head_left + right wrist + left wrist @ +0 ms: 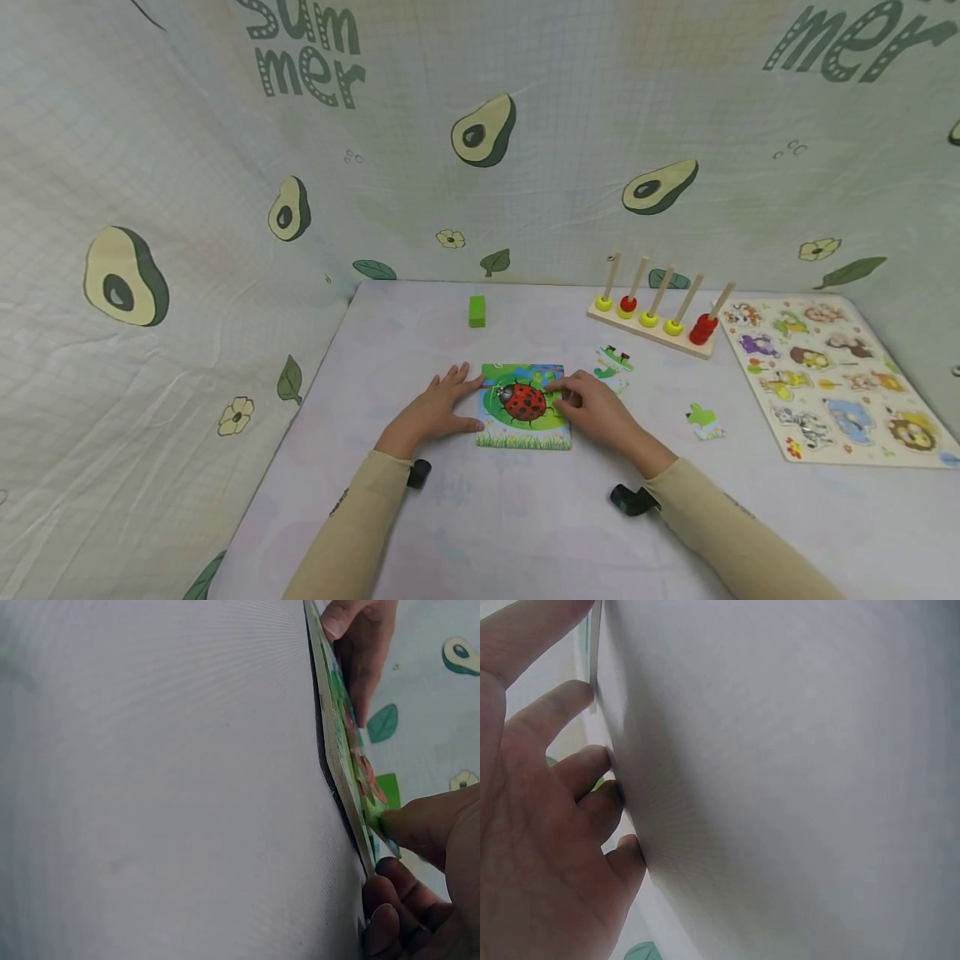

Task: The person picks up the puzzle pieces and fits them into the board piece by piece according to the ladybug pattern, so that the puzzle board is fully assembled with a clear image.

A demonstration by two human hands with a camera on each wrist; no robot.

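Observation:
A square ladybug puzzle board (pixel 523 433) lies flat on the table. My left hand (pixel 442 404) rests with spread fingers at its left side, thumb and index fingertip right at the edge; the left wrist view shows the fingertips (pixel 577 691) down on the tabletop. At the board's right side my right hand (pixel 600 408) pinches a puzzle piece (pixel 375 796) between thumb and fingers. That piece tilts up slightly from the board in the right wrist view, its underside partly hidden by the fingers. Loose puzzle pieces (pixel 617 358) lie just beyond the right hand, and another piece (pixel 705 421) sits farther right.
A green block (pixel 477 311) stands behind the board. At the back right is a wooden peg stand (pixel 652 325) with yellow and red beads on upright pegs. An animal puzzle board (pixel 825 379) lies at the far right. Avocado-print cloth (pixel 405 192) hangs behind the table.

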